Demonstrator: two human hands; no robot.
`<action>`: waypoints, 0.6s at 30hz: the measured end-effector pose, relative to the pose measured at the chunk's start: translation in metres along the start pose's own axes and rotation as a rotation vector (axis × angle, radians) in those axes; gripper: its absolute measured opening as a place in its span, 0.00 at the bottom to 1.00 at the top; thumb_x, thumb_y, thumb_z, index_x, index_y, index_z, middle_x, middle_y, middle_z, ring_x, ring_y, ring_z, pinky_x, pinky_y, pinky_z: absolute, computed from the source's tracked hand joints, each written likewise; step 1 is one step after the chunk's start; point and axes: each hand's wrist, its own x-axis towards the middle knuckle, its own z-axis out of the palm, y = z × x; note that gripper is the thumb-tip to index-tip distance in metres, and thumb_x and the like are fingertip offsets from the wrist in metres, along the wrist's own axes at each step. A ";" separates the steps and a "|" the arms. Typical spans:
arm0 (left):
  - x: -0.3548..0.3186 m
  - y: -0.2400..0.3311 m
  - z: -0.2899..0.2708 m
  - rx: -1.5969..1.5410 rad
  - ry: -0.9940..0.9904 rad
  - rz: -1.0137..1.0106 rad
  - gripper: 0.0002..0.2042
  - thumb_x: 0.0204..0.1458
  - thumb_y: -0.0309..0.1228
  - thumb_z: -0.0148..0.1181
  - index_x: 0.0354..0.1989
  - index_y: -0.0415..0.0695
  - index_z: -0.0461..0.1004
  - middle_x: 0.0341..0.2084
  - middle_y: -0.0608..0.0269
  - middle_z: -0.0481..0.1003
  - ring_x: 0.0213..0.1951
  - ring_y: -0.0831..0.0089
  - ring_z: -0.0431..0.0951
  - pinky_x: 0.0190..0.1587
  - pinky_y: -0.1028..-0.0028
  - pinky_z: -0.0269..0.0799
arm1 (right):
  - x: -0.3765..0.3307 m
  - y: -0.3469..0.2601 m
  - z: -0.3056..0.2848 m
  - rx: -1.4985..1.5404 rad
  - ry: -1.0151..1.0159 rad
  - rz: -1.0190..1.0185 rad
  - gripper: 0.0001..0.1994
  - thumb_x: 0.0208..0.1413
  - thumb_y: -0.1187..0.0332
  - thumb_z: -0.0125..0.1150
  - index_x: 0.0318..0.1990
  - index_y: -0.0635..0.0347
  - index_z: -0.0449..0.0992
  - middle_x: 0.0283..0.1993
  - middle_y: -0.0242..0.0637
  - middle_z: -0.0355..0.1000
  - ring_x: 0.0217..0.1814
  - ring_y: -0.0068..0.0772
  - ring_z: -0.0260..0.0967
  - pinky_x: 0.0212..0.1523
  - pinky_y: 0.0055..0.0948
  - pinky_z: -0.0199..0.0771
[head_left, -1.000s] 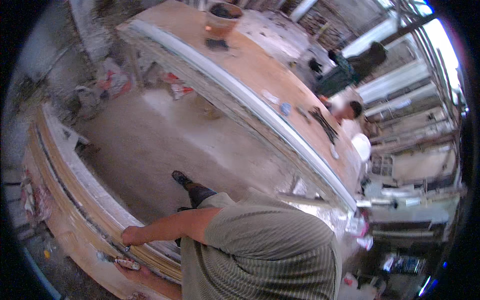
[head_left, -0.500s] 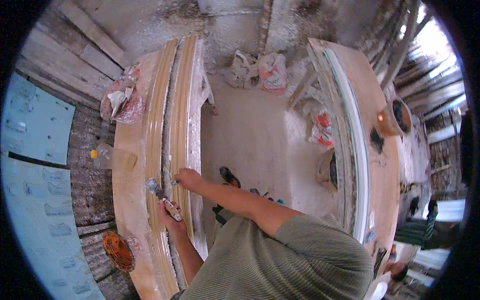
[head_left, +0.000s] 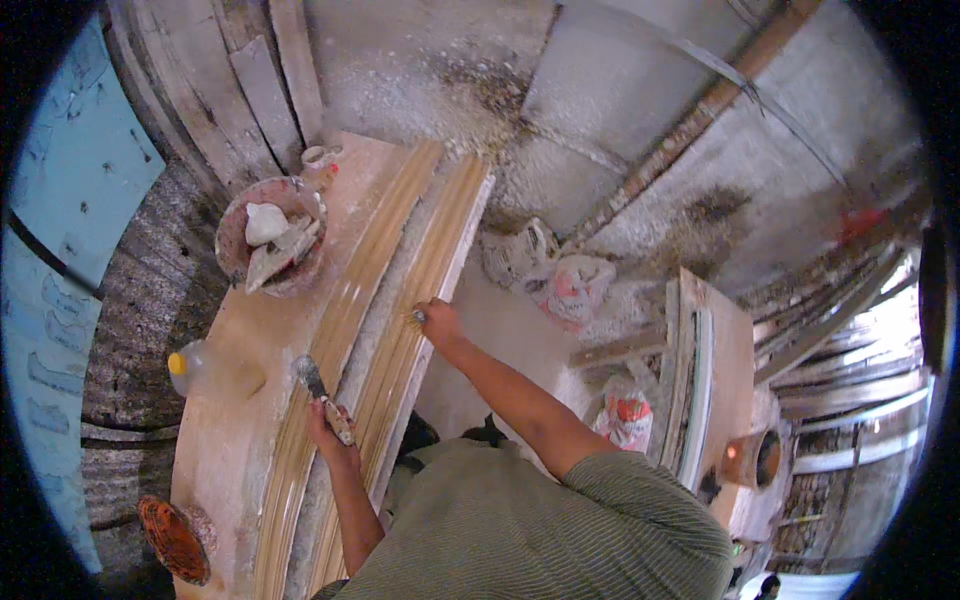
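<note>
left hand (head_left: 328, 422) is clamped on a handled tool (head_left: 315, 382); toward its two o'clock, right hand (head_left: 440, 324) grips a small object (head_left: 417, 315).

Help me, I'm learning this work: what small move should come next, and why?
Probably ease the right hand along the ridged brown strip: it pinches a small tool over that strip, though contact is unclear, while the left hand holds a handled tool farther left.

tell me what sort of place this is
Probably a small plaster or moulding workshop: long ridged strips lie on a worktable, a stained bucket stands near them, and the left hand holds a scraper-like tool.
</note>
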 end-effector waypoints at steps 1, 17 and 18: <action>0.008 0.007 0.021 -0.009 -0.016 0.011 0.11 0.57 0.42 0.56 0.40 0.51 0.68 0.22 0.68 0.71 0.22 0.78 0.72 0.20 0.77 0.67 | 0.015 0.016 -0.001 -0.010 0.034 -0.014 0.12 0.50 0.70 0.57 0.42 0.49 0.80 0.37 0.45 0.72 0.41 0.49 0.74 0.42 0.45 0.76; 0.006 -0.048 0.106 -0.010 0.616 0.330 0.19 0.57 0.40 0.59 0.55 0.48 0.69 0.38 0.68 0.71 0.37 0.77 0.72 0.33 0.73 0.72 | 0.342 0.188 -0.048 0.247 -0.093 -0.310 0.12 0.57 0.67 0.57 0.43 0.64 0.80 0.42 0.41 0.78 0.39 0.37 0.76 0.39 0.35 0.78; 0.008 -0.060 0.118 -0.018 0.671 0.355 0.18 0.58 0.40 0.58 0.55 0.48 0.70 0.39 0.68 0.72 0.38 0.77 0.72 0.36 0.73 0.72 | 0.354 0.178 -0.048 0.205 -0.085 -0.359 0.12 0.57 0.66 0.57 0.43 0.64 0.80 0.42 0.41 0.78 0.39 0.37 0.76 0.39 0.35 0.78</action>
